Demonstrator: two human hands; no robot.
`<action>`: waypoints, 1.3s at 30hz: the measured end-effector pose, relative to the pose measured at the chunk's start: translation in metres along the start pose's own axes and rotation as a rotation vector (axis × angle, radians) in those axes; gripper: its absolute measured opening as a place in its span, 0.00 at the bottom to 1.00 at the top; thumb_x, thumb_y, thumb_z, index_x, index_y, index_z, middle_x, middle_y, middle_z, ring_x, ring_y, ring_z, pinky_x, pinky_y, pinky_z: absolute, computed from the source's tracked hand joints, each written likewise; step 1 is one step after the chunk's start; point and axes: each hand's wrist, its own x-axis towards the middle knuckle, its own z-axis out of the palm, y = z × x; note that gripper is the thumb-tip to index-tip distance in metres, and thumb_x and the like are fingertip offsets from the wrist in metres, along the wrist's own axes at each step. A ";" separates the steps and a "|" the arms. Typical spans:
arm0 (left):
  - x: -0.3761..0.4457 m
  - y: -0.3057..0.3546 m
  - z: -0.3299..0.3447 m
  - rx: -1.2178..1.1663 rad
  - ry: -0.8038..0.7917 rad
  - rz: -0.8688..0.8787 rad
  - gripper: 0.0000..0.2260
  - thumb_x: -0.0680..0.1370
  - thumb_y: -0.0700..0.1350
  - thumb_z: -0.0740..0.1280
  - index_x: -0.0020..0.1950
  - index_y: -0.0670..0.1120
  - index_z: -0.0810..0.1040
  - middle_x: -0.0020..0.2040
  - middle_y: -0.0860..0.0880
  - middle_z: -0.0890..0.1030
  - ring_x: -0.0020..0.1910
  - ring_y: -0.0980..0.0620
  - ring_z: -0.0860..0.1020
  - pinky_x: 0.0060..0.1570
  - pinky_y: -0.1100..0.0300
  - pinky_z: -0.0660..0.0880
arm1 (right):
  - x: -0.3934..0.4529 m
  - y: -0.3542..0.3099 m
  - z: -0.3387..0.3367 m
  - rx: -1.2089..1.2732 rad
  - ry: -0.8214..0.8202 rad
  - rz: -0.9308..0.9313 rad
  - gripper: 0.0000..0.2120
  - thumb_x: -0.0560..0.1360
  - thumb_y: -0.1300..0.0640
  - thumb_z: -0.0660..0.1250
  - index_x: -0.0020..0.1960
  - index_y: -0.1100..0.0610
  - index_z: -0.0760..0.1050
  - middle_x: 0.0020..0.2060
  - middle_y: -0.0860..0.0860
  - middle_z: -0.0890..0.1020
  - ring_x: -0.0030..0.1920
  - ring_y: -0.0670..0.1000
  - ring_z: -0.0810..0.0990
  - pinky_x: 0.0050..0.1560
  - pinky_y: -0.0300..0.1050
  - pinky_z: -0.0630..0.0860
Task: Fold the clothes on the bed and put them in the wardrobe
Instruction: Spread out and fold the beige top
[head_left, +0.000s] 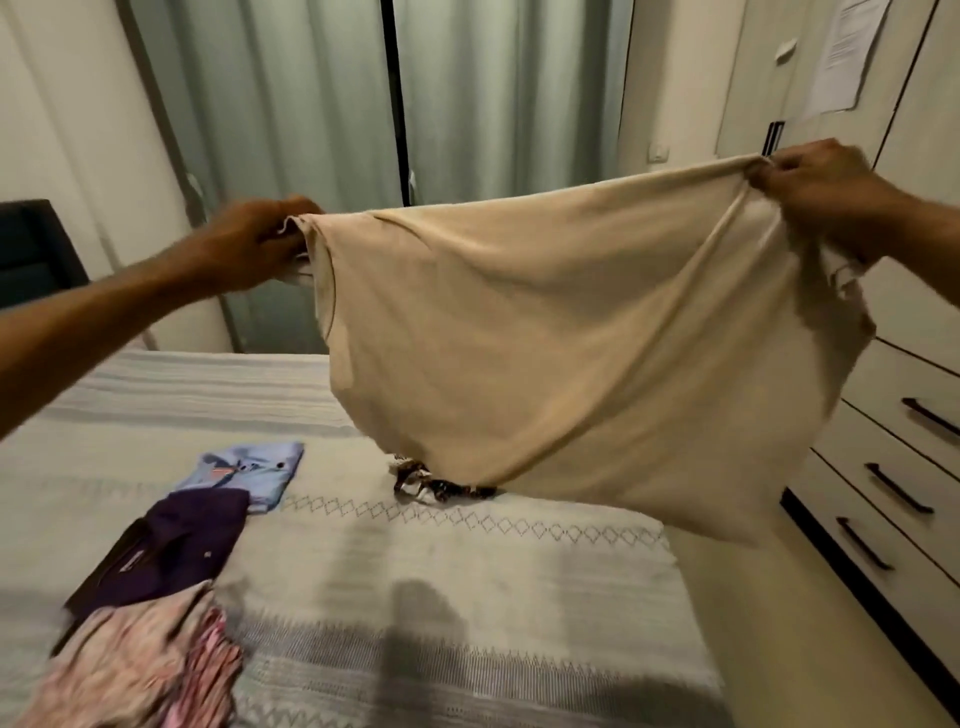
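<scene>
L hand (260, 241) & R hand (818, 179) pinch beige garment (545, 338) taut; patterned item (431, 480) mostly hidden behind it

The beige garment (571, 338) is soft matt cloth, smooth, with gentle folds. The bed cover (467, 597) is woven cloth, a little rough, with a stitched diamond pattern. The purple shirt (176, 551) is smooth cloth; the pink garment (150, 670) looks crinkled. The curtains (291, 104) are thin, slightly shiny cloth. The drawer fronts (883, 519) are smooth and matt, with dark handles (896, 488). White paper (844, 52) hangs on the wardrobe door.
</scene>
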 end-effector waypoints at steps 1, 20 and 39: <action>-0.008 0.000 -0.005 0.036 -0.048 0.003 0.08 0.85 0.37 0.63 0.58 0.42 0.81 0.46 0.43 0.81 0.42 0.47 0.79 0.42 0.60 0.73 | -0.009 0.000 -0.007 -0.021 -0.058 -0.008 0.20 0.85 0.45 0.62 0.57 0.60 0.81 0.51 0.59 0.80 0.51 0.56 0.75 0.54 0.51 0.71; -0.179 -0.022 0.341 -0.056 -0.282 -0.003 0.17 0.81 0.51 0.63 0.68 0.47 0.74 0.63 0.43 0.77 0.55 0.40 0.76 0.53 0.47 0.74 | -0.216 0.113 0.325 -0.234 -0.562 -0.284 0.29 0.79 0.38 0.58 0.69 0.58 0.72 0.60 0.59 0.79 0.58 0.63 0.79 0.57 0.56 0.76; -0.151 0.022 0.276 -0.154 -0.127 -0.099 0.07 0.73 0.40 0.63 0.50 0.40 0.74 0.44 0.38 0.79 0.43 0.37 0.78 0.41 0.53 0.64 | -0.167 0.074 0.146 -0.477 -0.455 -0.587 0.04 0.76 0.64 0.71 0.49 0.59 0.76 0.41 0.56 0.78 0.37 0.58 0.77 0.34 0.50 0.72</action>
